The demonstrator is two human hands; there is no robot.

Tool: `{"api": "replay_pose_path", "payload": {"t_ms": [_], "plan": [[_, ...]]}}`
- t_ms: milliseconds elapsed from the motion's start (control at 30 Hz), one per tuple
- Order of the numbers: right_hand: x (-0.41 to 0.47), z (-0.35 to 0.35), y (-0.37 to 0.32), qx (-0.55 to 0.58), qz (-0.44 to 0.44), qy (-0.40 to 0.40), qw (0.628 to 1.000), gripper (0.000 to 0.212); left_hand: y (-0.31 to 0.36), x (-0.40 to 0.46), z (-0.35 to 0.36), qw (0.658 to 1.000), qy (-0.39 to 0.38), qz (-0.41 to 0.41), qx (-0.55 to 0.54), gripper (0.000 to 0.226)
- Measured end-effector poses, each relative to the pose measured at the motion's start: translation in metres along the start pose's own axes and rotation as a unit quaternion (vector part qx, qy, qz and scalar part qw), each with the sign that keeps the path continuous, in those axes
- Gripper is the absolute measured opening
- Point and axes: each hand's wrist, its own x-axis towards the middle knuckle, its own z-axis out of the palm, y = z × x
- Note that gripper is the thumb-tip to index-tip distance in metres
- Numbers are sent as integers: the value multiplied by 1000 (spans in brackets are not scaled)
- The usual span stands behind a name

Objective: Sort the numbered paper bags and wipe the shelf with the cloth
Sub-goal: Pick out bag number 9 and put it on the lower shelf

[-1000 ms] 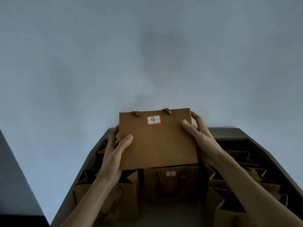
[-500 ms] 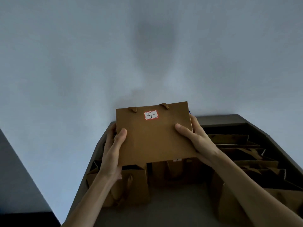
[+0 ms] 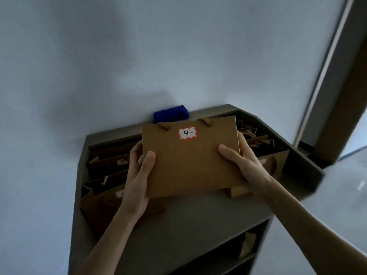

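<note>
I hold a brown paper bag (image 3: 190, 163) labelled 9 upright in front of me, above the shelf's top board. My left hand (image 3: 139, 175) grips its left edge and my right hand (image 3: 242, 165) grips its right edge. A blue cloth (image 3: 170, 116) lies at the back of the dark grey shelf (image 3: 178, 221), against the wall, partly hidden by the bag. More brown bags stand in a row on the left (image 3: 107, 181) and another row on the right (image 3: 266, 151).
A pale wall rises behind the shelf. A dark door or window frame (image 3: 341, 80) stands to the right. A lower compartment holds another brown bag (image 3: 248, 245). The shelf's front middle strip is bare.
The view has tilted and pulled back, so the whole shelf top, the blue cloth and a lower compartment now show. The bag labelled 9 stays in both hands.
</note>
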Motion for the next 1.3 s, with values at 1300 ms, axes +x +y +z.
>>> {"api": "replay_pose_path", "payload": {"t_ms": [1300], "plan": [[-263,-214,23,-227,220,-47,948,52,-162,-157,148,942,-205,-249,91,67]]}}
